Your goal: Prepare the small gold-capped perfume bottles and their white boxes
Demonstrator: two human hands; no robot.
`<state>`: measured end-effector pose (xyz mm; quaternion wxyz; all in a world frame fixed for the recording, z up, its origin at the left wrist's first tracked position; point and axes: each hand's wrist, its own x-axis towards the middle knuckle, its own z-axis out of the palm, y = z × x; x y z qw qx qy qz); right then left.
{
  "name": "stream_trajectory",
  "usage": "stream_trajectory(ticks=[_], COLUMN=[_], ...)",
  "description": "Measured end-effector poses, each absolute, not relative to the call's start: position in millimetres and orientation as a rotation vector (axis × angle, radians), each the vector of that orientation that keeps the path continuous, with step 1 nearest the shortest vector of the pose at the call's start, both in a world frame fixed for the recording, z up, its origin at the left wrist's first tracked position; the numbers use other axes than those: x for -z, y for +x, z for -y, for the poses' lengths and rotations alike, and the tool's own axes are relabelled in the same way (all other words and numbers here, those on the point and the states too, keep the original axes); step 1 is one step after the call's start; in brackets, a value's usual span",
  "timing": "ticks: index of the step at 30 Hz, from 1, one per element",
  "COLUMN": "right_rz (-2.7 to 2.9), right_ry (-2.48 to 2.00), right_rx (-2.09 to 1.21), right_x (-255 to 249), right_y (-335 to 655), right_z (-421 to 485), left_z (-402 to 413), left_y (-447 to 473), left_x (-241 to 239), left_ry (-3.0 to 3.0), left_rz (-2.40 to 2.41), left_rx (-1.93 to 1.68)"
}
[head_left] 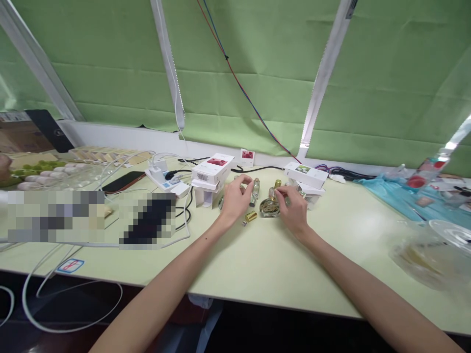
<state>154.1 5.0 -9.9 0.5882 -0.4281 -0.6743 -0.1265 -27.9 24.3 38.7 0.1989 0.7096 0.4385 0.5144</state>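
My left hand (237, 197) is over the table with its fingers curled together. Just right of its fingertips is a slim clear glass bottle (254, 193); whether they touch I cannot tell. My right hand (294, 206) is closed in a pinch beside the gold neck of a round glass perfume bottle (270, 208); what lies between those fingertips is hidden. On the tabletop between the hands lie a gold cap (250, 216) and a small silvery piece (244, 223). Another gold cap (277, 184) shows behind the round bottle. More glass is partly hidden behind both hands.
White boxes with a red picture (217, 164) stand behind my left hand, others with a green picture (305, 171) behind my right. A power strip (165, 181), cables and a phone (124, 182) lie left. A clear plastic container (434, 255) and blue cloth (397, 196) are right.
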Motion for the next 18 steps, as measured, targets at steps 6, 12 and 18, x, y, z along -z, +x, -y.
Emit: stream_trajectory(ticks=[6, 12, 18], right_rz=[1.594, 1.606, 1.634], right_ry=[-1.009, -1.011, -0.994], right_rx=[0.238, 0.226, 0.219], right_x=[13, 13, 15], right_y=[154, 153, 152], right_z=[-6, -5, -5], left_z=[-27, -21, -8], left_y=[-26, -26, -20], left_x=[-32, -26, -26], left_ry=[2.133, 2.510, 2.578], left_rz=[-1.249, -1.501, -1.785], left_rx=[-1.258, -0.794, -0.352])
